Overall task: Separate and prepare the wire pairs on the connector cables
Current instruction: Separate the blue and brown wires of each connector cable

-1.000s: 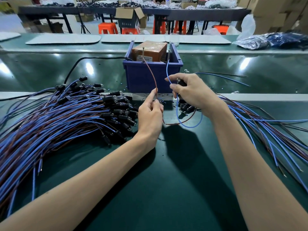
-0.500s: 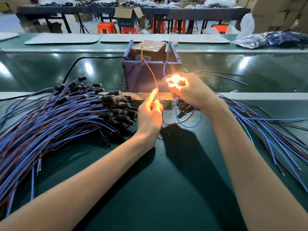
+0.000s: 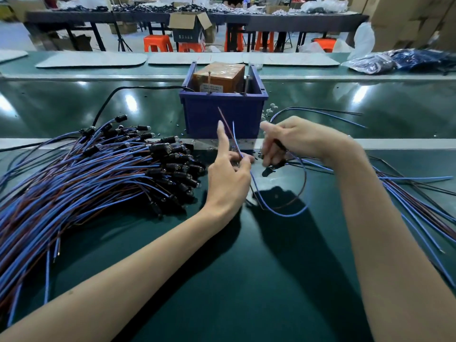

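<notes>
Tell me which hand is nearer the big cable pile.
Left. The left hand, pinching a wire pair, sits beside the cable pile; the right hand, gripping its connector, is farther right.

A single wide-angle view looks forward and down from the person's head. It sits close over the tabletop (image 3: 246,280).

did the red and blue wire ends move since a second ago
Yes. The wire ends have come down, from the two pins in the blue bin to below its rim, in front of its wall.
</notes>
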